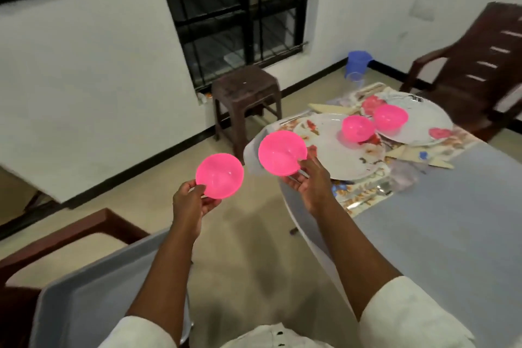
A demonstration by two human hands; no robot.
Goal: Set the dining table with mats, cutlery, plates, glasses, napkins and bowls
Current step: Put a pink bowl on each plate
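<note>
Holding one pink bowl (220, 179) by its rim in my left hand (188, 201) and a second pink bowl (282, 152) in my right hand (309, 184), fingers pinched on each, I keep them apart over the floor, judging it readies each for its own setting. Two bowls already sit on plates (336, 155) on the worktop (452, 234).

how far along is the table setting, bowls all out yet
Partly. Done: two floral mats at the far end carry white plates, and two pink bowls already sit on them, with napkins and glasses beside. In hand: the left hand and right hand each hold another pink bowl. Left: the near grey table shows no settings yet.
</note>
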